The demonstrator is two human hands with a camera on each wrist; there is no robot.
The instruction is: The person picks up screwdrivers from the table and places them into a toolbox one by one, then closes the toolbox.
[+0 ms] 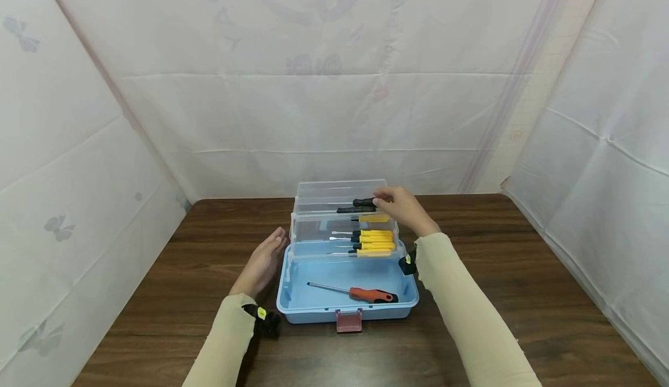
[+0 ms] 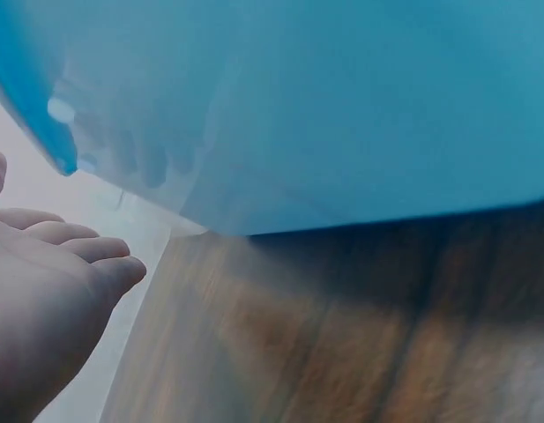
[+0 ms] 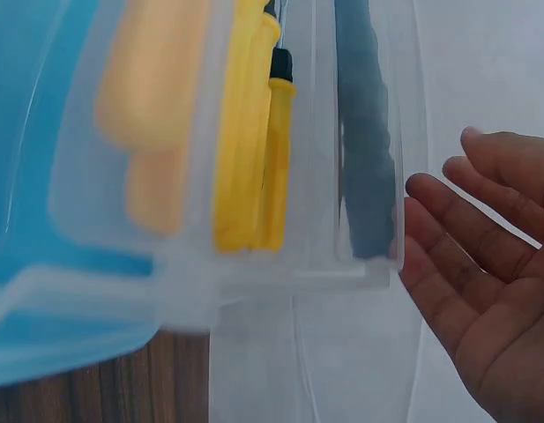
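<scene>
A blue toolbox (image 1: pixel 313 315) stands on the table with its clear trays (image 1: pixel 315 224) raised in steps at the back. Two dark-handled screwdrivers (image 1: pixel 356 210) lie in the upper tray, and several yellow-handled screwdrivers (image 1: pixel 376 246) in the lower ones. On the box floor rests an orange-and-black screwdriver (image 1: pixel 367 294). My right hand (image 1: pixel 401 208) is at the right end of the upper tray; in the right wrist view its fingers (image 3: pixel 470 225) are loosely bent with nothing between them. Beside the box's left wall, my left hand (image 1: pixel 263 262) has its fingers extended, holding nothing.
The dark wooden table (image 1: pixel 522 282) carries the box near its middle. Whitish sheeting (image 1: pixel 334 131) rises behind the table and along both sides. A dusky pink latch (image 1: pixel 348 321) hangs open on the box's front.
</scene>
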